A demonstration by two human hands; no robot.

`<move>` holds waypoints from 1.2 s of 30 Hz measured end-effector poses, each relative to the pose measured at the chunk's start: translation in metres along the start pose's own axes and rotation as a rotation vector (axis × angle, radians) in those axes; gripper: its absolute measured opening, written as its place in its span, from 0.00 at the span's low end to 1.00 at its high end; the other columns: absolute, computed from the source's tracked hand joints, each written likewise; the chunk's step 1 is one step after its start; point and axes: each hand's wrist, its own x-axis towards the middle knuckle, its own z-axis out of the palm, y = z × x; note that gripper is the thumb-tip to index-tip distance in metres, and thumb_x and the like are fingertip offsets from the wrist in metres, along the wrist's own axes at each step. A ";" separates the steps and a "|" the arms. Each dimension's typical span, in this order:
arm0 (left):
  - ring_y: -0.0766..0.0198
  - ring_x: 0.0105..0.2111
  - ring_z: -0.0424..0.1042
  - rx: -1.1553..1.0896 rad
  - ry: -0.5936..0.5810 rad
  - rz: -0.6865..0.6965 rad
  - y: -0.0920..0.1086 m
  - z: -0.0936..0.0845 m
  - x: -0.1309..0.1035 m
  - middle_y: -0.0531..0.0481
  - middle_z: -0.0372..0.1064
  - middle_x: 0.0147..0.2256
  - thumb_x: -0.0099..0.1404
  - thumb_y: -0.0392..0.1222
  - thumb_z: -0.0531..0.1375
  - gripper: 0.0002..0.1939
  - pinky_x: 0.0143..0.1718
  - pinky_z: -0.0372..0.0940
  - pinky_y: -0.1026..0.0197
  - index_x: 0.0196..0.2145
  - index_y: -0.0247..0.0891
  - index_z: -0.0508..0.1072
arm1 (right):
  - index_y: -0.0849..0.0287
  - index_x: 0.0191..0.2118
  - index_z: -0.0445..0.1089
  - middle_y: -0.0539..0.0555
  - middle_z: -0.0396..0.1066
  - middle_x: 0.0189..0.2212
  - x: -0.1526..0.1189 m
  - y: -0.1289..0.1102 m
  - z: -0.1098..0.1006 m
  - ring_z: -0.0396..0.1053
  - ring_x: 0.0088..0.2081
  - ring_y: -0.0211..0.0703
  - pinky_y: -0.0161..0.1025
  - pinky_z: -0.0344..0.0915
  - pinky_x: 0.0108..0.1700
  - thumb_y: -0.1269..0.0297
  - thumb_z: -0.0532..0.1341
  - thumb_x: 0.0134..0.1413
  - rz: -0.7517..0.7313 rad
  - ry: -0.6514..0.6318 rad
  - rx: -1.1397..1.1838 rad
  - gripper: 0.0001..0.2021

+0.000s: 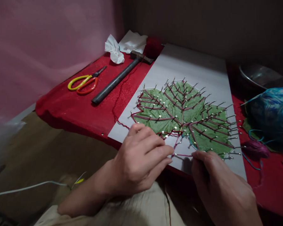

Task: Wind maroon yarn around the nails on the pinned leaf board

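Note:
A green leaf [153, 124] lies flat on a white board [202, 66], ringed and crossed by many nails. Dark red yarn [153, 118] runs between the nails along the veins. My right hand [219, 179] pinches purple yarn [185, 155] at the near edge of the leaf; the yarn stretches left to a nail by the stem. Beside that nail, my left hand [141, 157] rests over the board with its fingers closed together. Its thumb and whatever it may grip are hidden. Red yarn [124, 125] passes under this hand.
On the red cloth [77, 116] lie scissors [85, 83], a hammer [118, 80] and crumpled white tissue [114, 50]. A red yarn ball [153, 45] sits behind. To the right are a metal bowl [261, 75], blue yarn [273, 106] and a small purple yarn bundle [257, 149].

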 end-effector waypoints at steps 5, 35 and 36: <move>0.61 0.32 0.64 0.117 -0.017 0.012 0.005 0.020 -0.002 0.49 0.71 0.30 0.65 0.39 0.57 0.07 0.39 0.54 0.52 0.37 0.35 0.74 | 0.60 0.41 0.65 0.49 0.68 0.27 -0.006 0.002 0.002 0.65 0.22 0.33 0.32 0.57 0.24 0.67 0.51 0.64 0.005 -0.039 0.012 0.07; 0.58 0.32 0.58 0.260 -0.063 -0.301 0.039 0.040 0.004 0.47 0.62 0.27 0.63 0.32 0.52 0.07 0.36 0.53 0.52 0.27 0.35 0.66 | 0.65 0.32 0.70 0.54 0.61 0.22 -0.018 -0.001 0.001 0.54 0.27 0.43 0.40 0.50 0.30 0.75 0.49 0.61 -0.118 0.115 0.325 0.12; 0.58 0.32 0.58 0.270 -0.062 -0.306 0.040 0.041 0.005 0.47 0.61 0.27 0.63 0.32 0.52 0.06 0.36 0.53 0.52 0.28 0.35 0.65 | 0.65 0.31 0.69 0.54 0.61 0.22 -0.017 -0.001 0.001 0.54 0.27 0.43 0.40 0.50 0.30 0.75 0.50 0.60 -0.119 0.116 0.336 0.12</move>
